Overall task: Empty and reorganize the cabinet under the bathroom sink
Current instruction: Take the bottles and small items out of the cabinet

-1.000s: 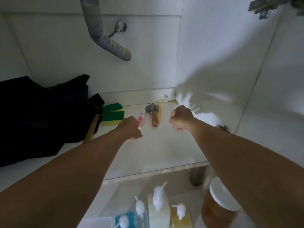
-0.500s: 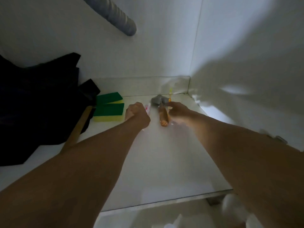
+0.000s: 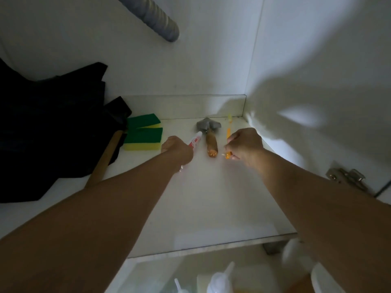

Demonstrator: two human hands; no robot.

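we reach into the cabinet with both arms, and each hand closes on a slim thing at the back of the white shelf [image 3: 211,208]. our left hand [image 3: 176,150] curls round a red-and-white tube [image 3: 195,142] whose cap end sticks out past the knuckles; our right hand [image 3: 245,144] pinches an orange toothbrush [image 3: 228,132] near its lower end, the head still pointing at the back wall. between them lies a small trowel [image 3: 209,136] with a wooden handle, untouched. the risk, as we judge it, is the thin pinch: the toothbrush may slip or swing as we lift and knock the trowel. the dim light also makes it hard to judge our hold. two green-and-yellow sponges [image 3: 143,135] and a black cloth [image 3: 53,127] sit to the left, still to be cleared.
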